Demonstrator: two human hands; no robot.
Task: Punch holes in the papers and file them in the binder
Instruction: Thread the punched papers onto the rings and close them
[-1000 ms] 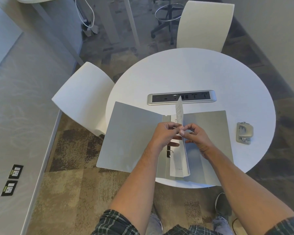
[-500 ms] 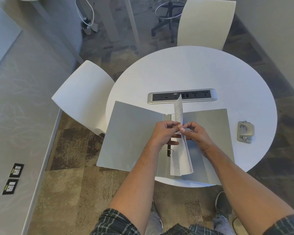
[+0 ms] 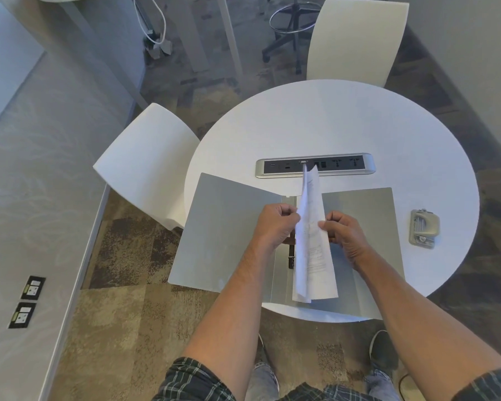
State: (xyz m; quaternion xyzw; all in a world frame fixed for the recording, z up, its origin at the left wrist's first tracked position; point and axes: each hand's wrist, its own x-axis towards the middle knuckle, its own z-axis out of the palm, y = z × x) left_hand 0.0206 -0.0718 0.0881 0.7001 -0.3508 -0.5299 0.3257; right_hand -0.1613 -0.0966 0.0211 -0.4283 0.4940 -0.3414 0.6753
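A: Binder (image 3: 229, 227)?
B: Open flat on the desk (image 3: 344, 125), papers (image 3: 313, 241) standing over its spine rings. Hole punch (image 3: 424, 228) lies apart, right.
A: Grip?
B: Left hand (image 3: 275, 224) and right hand (image 3: 343, 234) each pinch the papers' edges, fingers curled, forearms reaching in.

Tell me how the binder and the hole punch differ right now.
The binder lies wide open near the table's front edge; the hole punch looks closed and sits off to the right. The binder is far larger and flat; the hole punch is small and chunky. Both hands work over the binder; nothing touches the hole punch. Both are grey.
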